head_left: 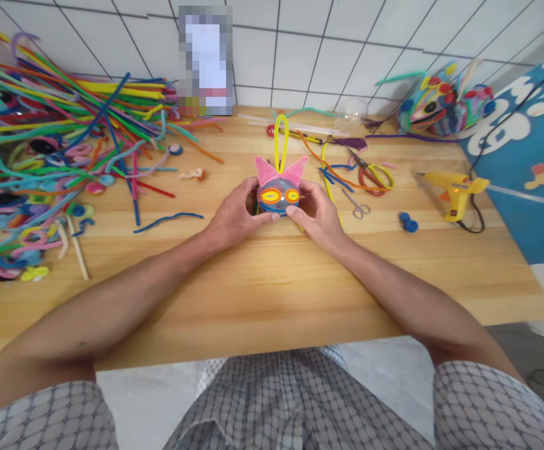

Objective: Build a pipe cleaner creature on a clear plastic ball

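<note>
Between my two hands is a round pipe-cleaner ornament (279, 203) made as an animal face. It has pink pointed ears, yellow and orange eyes, a bluish clear-looking body and a tall yellow loop (281, 144) on top. My left hand (238, 211) is closed round its left side, the thumb along the lower front. On the other side my right hand (317, 211) grips it, thumb tip near the left thumb. The fingers behind the ornament are mostly hidden.
Pipe cleaners (126, 100) and craft bits heap at left. A blue pipe cleaner (169, 219) lies nearby. To the right are scissors (370, 172), small scissors (357, 205), blue coils (408, 222) and a corded yellow glue gun (457, 190). A colourful decorated piece (441, 103) stands behind.
</note>
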Motion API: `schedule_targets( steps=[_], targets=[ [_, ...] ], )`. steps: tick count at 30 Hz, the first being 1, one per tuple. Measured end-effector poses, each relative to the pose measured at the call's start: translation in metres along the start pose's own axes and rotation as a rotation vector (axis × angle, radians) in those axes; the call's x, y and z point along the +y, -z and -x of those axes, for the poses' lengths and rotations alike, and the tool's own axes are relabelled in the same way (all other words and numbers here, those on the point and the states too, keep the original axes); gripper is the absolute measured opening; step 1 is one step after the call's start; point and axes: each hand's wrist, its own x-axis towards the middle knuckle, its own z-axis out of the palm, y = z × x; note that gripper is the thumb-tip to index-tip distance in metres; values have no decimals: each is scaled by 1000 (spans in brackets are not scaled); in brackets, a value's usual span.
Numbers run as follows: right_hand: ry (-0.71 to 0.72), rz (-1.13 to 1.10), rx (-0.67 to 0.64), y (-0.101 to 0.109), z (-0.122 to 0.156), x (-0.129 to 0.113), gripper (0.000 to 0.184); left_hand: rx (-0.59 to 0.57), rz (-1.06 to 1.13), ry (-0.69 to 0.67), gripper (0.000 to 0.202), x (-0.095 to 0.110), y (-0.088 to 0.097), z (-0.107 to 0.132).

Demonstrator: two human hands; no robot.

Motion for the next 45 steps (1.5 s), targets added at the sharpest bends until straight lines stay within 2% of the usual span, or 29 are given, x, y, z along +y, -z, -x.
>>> schedule_targets(
  steps=[11, 18, 23, 29, 38, 45],
  targets=[
    [9, -8, -12, 1, 0, -1, 79, -5, -25, -5, 69, 3, 0, 0],
    [0, 32, -15, 2, 0, -2, 81, 2, -15, 7, 73, 3, -1, 0],
    [9, 30, -21, 2, 0, 0, 80, -4, 29, -32, 80, 2, -2, 0],
    [0, 33, -14, 2, -1, 4, 82, -10, -7, -19, 71, 2, 0, 0],
    [0, 73, 0, 5, 1, -2, 81, -22, 105, -51, 85, 6, -2, 0],
    [10, 56, 20, 3, 0, -6, 81, -10, 132, -49, 88, 5, -1, 0]
  ],
)
